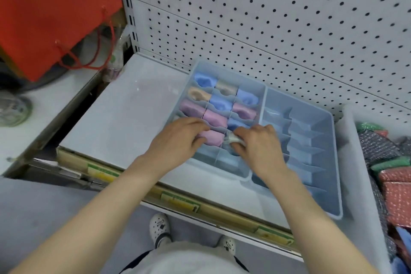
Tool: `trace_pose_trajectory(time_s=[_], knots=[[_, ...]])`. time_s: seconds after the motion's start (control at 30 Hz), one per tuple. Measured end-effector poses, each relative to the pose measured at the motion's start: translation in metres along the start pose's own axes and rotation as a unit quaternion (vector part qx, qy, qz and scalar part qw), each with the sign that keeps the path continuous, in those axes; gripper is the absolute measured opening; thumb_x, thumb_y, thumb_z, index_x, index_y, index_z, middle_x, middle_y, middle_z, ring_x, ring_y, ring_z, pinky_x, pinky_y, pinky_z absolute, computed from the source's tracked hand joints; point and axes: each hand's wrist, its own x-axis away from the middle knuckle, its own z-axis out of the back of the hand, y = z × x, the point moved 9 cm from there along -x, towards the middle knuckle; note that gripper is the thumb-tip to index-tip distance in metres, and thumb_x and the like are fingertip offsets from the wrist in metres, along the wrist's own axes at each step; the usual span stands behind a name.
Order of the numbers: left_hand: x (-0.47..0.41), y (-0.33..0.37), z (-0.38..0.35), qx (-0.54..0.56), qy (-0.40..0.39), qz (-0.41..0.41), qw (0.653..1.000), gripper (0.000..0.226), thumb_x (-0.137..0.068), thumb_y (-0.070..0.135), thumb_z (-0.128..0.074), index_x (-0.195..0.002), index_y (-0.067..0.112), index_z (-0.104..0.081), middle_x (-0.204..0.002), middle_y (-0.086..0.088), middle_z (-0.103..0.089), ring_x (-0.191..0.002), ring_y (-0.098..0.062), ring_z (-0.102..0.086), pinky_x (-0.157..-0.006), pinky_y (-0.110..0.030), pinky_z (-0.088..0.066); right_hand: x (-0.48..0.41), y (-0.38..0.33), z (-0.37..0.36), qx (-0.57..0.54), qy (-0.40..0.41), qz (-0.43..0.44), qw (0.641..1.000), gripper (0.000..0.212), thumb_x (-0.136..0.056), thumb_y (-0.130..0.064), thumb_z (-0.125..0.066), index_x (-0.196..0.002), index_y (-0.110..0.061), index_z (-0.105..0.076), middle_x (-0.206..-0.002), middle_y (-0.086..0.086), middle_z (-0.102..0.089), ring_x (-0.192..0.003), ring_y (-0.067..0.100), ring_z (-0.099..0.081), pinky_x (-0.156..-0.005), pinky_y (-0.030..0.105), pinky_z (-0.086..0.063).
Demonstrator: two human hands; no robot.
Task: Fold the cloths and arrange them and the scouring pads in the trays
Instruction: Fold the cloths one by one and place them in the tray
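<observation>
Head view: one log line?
left hand grips pink cloth | right hand pinches white cloth, left tray | right tray empty | scouring pads outside trays

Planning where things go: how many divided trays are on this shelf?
2, side by side: the left tray holding folded cloths, the right tray with no cloths visible. None seems hidden.

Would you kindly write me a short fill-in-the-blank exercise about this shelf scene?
1. The folded cloths sit in the divider tray on the ____.
2. The cloth gripped by the left hand is ____.
3. The right hand pinches a pale cloth to the ____ of that one.
4. The scouring pads lie in a bin on the trays' ____.
Missing words: left; pink; right; right.
</observation>
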Motion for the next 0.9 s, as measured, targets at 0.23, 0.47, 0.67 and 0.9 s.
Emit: trace_pose_trajectory(time_s=[0.23,0.47,0.67,0.9], knots=[[-0.001,-0.003,-0.002,-0.007,-0.003,0.008,1.000,0.026,-0.090,0.023,-0.063,-0.115,0.020,-0.068,-0.119,0.006,-0.066,-0.108,-0.018,-0.059,-0.089,-0.027,-0.043,-0.013,-0.019,-0.012,0.122,-0.109,0.022,0.986,0.030,-0.040,-0.034,-0.087,-0.052,-0.026,-0.061,-0.042,-0.005,-0.051,-0.043,0.018,-0.054,-0.060,0.027,-0.032],[-0.001,-0.006,-0.004,-0.012,-0.015,0.011,1.000,0.027,-0.092,0.024,-0.061,-0.117,0.022,-0.068,-0.123,0.008,-0.066,-0.111,-0.016,-0.058,-0.090,-0.025,-0.042,-0.005,-0.007,-0.023,0.130,-0.137,-0.009,0.982,0.037,-0.030,-0.023,-0.088,-0.046,-0.025,-0.055,-0.040,-0.006,-0.048,-0.043,0.019,-0.052,-0.058,0.027,-0.028],[-0.007,0.004,0.001,-0.064,-0.027,0.016,0.997,0.028,-0.090,0.024,-0.062,-0.117,0.028,-0.069,-0.115,0.003,-0.071,-0.104,-0.024,-0.064,-0.080,-0.031,-0.050,0.025,0.020,0.019,-0.138,-0.022,-0.065,0.988,0.009,-0.083,-0.024,-0.069,-0.090,-0.020,-0.072,-0.086,0.004,-0.069,-0.087,0.028,-0.059,-0.067,0.035,-0.048],[-0.043,0.130,-0.022,0.007,0.015,-0.031,0.999,0.028,-0.093,0.021,-0.063,-0.120,0.022,-0.068,-0.118,0.003,-0.069,-0.105,-0.025,-0.063,-0.079,-0.030,-0.041,0.136,0.144,0.078,-0.167,0.082,-0.181,0.966,0.025,-0.092,-0.024,-0.065,-0.115,-0.021,-0.071,-0.110,-0.003,-0.073,-0.098,0.021,-0.066,-0.083,0.033,-0.049]])
